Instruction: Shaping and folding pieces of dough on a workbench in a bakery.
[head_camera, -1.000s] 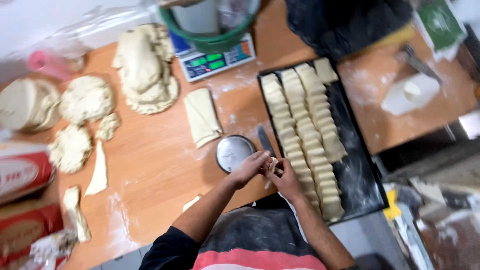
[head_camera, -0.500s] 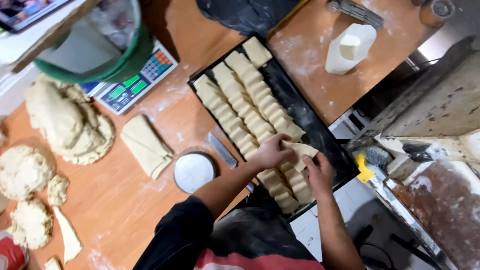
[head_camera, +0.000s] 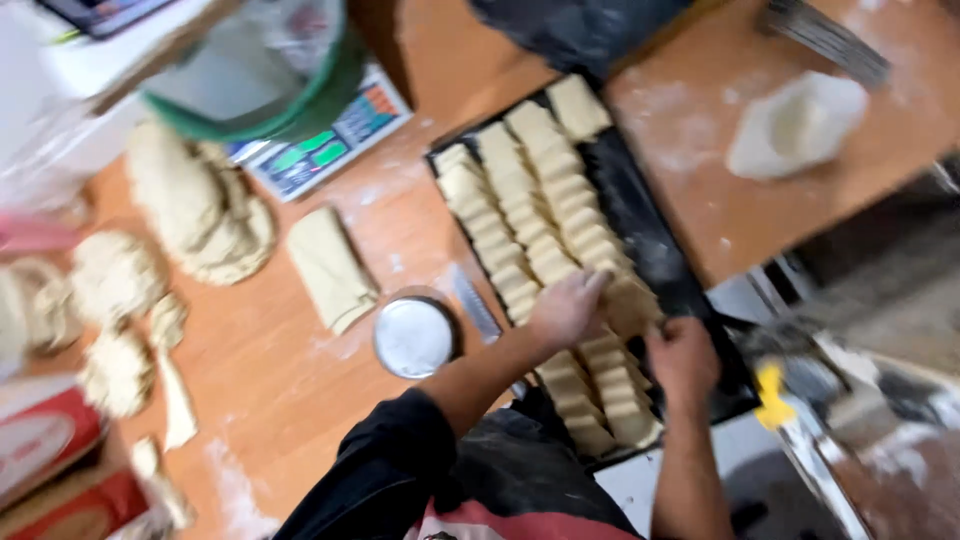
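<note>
A black baking tray (head_camera: 668, 262) lies on the wooden table, holding two long rows of pale dough pieces (head_camera: 530, 190). My left hand (head_camera: 566, 308) rests on the dough in the middle of the tray, fingers spread over a piece. Just to its right, my right hand (head_camera: 681, 357) hovers over the tray's right row near the tray edge, fingers curled; whether it grips a piece is blurred. A knife (head_camera: 474, 303) lies on the table left of the tray, beside a small round metal bowl of flour (head_camera: 414, 337).
A folded dough slab (head_camera: 331, 267) and a big dough heap (head_camera: 196, 205) lie on the left, with smaller lumps (head_camera: 112, 280) beyond. A digital scale (head_camera: 320, 145) carries a green-rimmed bowl (head_camera: 258, 70). A white dough lump (head_camera: 796, 124) sits at the far right. Red boxes (head_camera: 45, 450) stand lower left.
Both hands moved from the tray's near edge onto the dough rows and set a piece down. The view swung and is now blurred.
</note>
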